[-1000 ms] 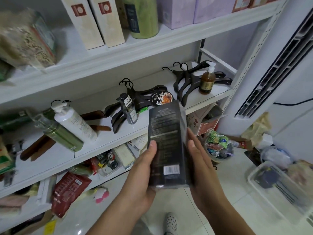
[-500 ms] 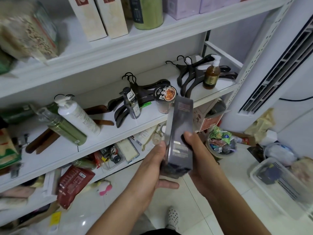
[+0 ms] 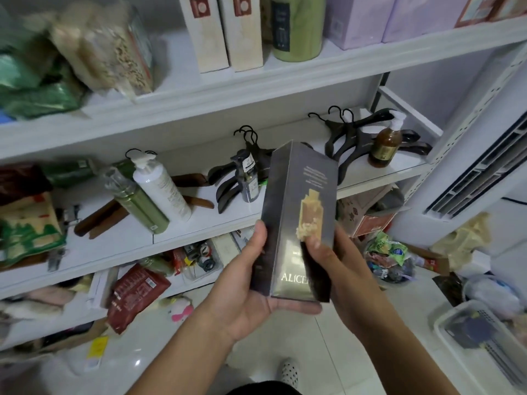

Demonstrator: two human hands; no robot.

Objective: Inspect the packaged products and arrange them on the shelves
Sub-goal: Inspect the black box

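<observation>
Item in hand: tall dark glossy cardboard carton (image 3: 299, 223), with a gold bottle picture and the lettering "ALICE" on the face turned toward me.

Position: the carton was upright with a slight tilt. It was carried in the air in front of the front edge of the white middle shelf (image 3: 199, 226) and rested on nothing.

Grip: my left hand (image 3: 248, 297) cradled the base, with the fingers curled under the bottom and the thumb running up the left side. My right hand (image 3: 342, 275) clasped the right side, with the thumb pressed on the printed face just below the picture. Both hands were closed on the carton.

Reason, as I judge it: support from below carried the weight, and the side clasp let the box be turned face by face for reading. The printed front faced me, so this was the inspection step and not yet placement.

Shelf state: a white pump bottle (image 3: 161, 189) and a green bottle (image 3: 137, 201) lay near the left part. A small dark pump bottle (image 3: 249, 181) stood mid-shelf among black hangers (image 3: 350, 138). An amber pump bottle (image 3: 385, 146) stood toward the right end. Bare shelf showed along the front edge, a likely spot for the carton.
</observation>
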